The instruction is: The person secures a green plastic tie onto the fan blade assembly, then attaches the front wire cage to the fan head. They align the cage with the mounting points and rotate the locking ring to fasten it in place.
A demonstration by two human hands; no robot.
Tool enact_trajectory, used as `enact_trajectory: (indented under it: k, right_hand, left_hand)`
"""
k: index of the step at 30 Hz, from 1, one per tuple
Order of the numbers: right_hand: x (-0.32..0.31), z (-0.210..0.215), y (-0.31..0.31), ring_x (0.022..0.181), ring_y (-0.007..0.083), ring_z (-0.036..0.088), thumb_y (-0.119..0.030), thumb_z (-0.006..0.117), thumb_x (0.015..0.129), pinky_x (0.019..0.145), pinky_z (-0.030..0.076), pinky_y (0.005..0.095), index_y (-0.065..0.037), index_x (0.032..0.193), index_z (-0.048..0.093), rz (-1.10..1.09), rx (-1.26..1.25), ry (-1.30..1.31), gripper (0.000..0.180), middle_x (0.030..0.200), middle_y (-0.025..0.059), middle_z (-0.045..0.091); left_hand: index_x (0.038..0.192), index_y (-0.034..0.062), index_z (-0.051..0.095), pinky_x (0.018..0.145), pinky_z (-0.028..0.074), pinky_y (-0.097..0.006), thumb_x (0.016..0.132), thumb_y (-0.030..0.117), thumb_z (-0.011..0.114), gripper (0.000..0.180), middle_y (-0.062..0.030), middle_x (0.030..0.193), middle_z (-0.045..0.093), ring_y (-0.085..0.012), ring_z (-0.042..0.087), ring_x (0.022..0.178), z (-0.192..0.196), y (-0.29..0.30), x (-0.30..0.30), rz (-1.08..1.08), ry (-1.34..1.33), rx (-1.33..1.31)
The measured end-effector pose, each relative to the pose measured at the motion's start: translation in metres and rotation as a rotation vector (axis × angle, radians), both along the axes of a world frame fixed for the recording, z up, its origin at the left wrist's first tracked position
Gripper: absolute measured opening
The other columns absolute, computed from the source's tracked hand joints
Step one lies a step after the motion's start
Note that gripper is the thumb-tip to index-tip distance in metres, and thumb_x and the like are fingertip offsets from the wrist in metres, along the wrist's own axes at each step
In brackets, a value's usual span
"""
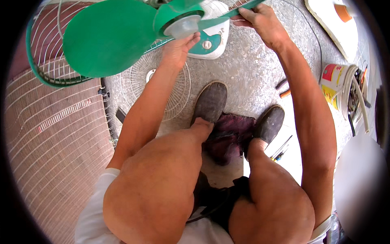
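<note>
A large green fan blade assembly (pixel 109 38) fills the upper left, with a pale translucent cap (pixel 181 27) at its hub. My left hand (pixel 178 51) reaches up to this cap from below, its fingers closed at the cap's lower edge; part of the grip is hidden. At the upper right, my right hand (pixel 264 24) pinches the edge of another green blade (pixel 217 22) between thumb and fingers. Under the hub shows the white and green fan base (pixel 221 42) with a round knob. A green-rimmed wire guard (pixel 36 69) sits behind the blades.
A round white wire grille (pixel 174 93) lies on the floor beneath my left arm. Dark cloth (pixel 229 136) lies between my shoes. Screwdrivers (pixel 280 151) rest by my right foot. A bucket of tools (pixel 335 85) stands right, a white panel (pixel 331 24) beyond, a woven mat (pixel 57 134) left.
</note>
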State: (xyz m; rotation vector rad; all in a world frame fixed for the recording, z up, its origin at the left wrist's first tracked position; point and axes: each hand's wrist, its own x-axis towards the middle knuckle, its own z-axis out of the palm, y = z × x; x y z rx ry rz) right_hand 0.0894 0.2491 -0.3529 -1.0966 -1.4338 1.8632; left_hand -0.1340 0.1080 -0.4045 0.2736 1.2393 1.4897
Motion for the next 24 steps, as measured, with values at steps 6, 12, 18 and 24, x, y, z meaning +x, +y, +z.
enact_trajectory:
  k: [6, 12, 18, 24]
  right_hand:
    - [0.005, -0.007, 0.005, 0.079, 0.0201, 0.066, -0.012, 0.054, 0.092, 0.073, 0.054, 0.0321, 0.009, 0.100, 0.065, 0.011, 0.128, -0.108, 0.026, 0.087, 0.0136, 0.069]
    - [-0.008, -0.017, 0.006, 0.069, 0.0229, 0.067, -0.015, 0.059, 0.087, 0.065, 0.055, 0.0342, 0.011, 0.088, 0.066, -0.028, 0.219, -0.104, 0.027, 0.076, 0.0185, 0.068]
    - [-0.007, -0.022, -0.001, 0.064, 0.0200, 0.067, -0.011, 0.060, 0.082, 0.062, 0.054, 0.0329, 0.007, 0.086, 0.068, -0.021, 0.184, -0.080, 0.019, 0.071, 0.0133, 0.068]
    - [-0.016, -0.030, 0.003, 0.064, 0.0206, 0.067, -0.006, 0.058, 0.082, 0.061, 0.055, 0.0330, 0.010, 0.087, 0.067, -0.013, 0.146, -0.028, 0.019, 0.072, 0.0151, 0.068]
  left_hand:
    - [0.113, -0.0062, 0.057, 0.093, 0.055, -0.041, 0.086, -0.007, 0.060, 0.027, -0.0179, 0.108, 0.065, -0.0297, 0.065, 0.102, -0.006, 0.005, 0.006, 0.005, -0.093, 0.038]
    - [0.112, -0.0047, 0.058, 0.092, 0.055, -0.040, 0.087, -0.003, 0.062, 0.025, -0.0166, 0.106, 0.064, -0.0275, 0.064, 0.100, -0.008, 0.010, 0.011, -0.021, -0.060, 0.005]
    - [0.113, -0.0016, 0.058, 0.091, 0.055, -0.040, 0.088, -0.003, 0.061, 0.025, -0.0142, 0.107, 0.064, -0.0265, 0.064, 0.101, -0.008, 0.014, 0.013, -0.074, -0.115, 0.030]
    - [0.112, -0.0013, 0.058, 0.094, 0.053, -0.044, 0.087, -0.004, 0.061, 0.026, -0.0149, 0.110, 0.063, -0.0290, 0.063, 0.104, -0.008, 0.020, 0.008, -0.091, -0.077, 0.070]
